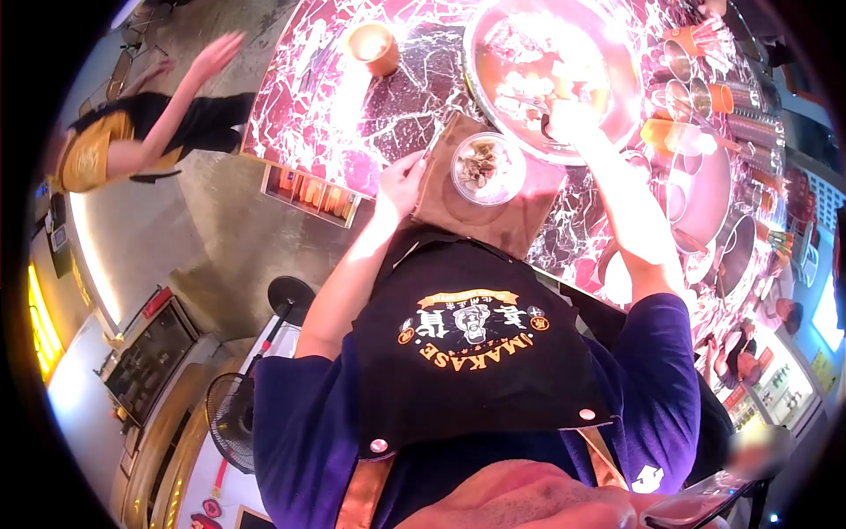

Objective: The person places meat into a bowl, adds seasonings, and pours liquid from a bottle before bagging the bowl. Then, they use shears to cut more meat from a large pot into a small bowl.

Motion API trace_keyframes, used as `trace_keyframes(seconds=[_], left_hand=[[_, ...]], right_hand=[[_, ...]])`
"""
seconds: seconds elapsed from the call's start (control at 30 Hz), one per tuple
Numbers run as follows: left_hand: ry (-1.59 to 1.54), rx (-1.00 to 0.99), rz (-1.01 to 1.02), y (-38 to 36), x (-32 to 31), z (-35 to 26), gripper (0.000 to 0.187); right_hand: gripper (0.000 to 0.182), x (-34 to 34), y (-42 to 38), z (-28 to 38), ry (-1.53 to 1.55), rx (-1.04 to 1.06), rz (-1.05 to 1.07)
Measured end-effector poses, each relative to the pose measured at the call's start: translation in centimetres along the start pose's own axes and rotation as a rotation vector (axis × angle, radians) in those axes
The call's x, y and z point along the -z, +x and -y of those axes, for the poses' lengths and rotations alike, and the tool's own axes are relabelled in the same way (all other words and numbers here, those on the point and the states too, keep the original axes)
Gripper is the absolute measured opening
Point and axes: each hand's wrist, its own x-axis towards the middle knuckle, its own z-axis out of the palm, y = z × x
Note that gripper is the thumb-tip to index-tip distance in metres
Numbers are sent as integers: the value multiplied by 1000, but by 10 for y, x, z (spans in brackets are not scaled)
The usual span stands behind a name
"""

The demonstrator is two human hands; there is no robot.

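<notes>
My right hand (571,122) is closed round the dark handle of a utensil (538,104), whose far end lies among pale food in a large round metal pan (627,53). Bright glare washes out part of the pan. Below and left of it, a clear round bowl (460,187) with brownish pieces and pale food stands on a brown board (436,196). My left hand (403,183) rests at the board's left edge, left of the bowl; what its fingers hold, if anything, is too small to make out.
An orange cup (384,60) stands on the marbled counter (370,132) at upper left. Cups (677,99), containers and pots (740,251) crowd the right side. A drawer of small items (313,192) is at the counter's left edge. Another person (115,145) is at far left.
</notes>
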Motion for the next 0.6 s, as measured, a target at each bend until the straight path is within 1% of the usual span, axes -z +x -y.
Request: trace_keyframes(seconds=[0.03, 0.07, 0.1, 0.13, 0.17, 0.23, 0.27, 0.3, 0.33, 0.37, 0.43, 0.6], left_hand=[[137, -88, 7, 2, 1, -5, 30], [150, -87, 42, 1, 1, -20, 30], [140, -91, 36, 6, -1, -24, 30], [206, -114, 59, 17, -3, -27, 30], [273, -137, 83, 26, -6, -36, 31], [319, -162, 70, 44, -13, -54, 31], [441, -212, 97, 56, -16, -61, 33], [565, -261, 125, 66, -20, -69, 34], [626, -264, 112, 75, -26, -76, 34], [634, -268, 115, 84, -31, -78, 34], [763, -240, 139, 96, -42, -87, 34], [874, -232, 185, 100, -62, -101, 33]], right_hand=[[31, 9, -2, 2, -10, 6, -1], [37, 25, -9, 5, 36, -23, 63], [44, 37, -14, 8, 82, -52, 126], [44, 33, -20, 1, 171, -70, 112], [44, 38, -31, 1, 164, -65, 109], [43, 46, -57, 1, 476, -170, 91], [43, 41, -64, -5, 475, -168, 87], [44, 30, -72, -13, 588, -195, 65], [46, 17, -78, -21, 704, -223, 42], [46, 7, -81, -28, 711, -226, 37], [49, -3, -88, -33, 1121, -216, 49], [50, 4, -101, -39, 1112, -208, 10]])
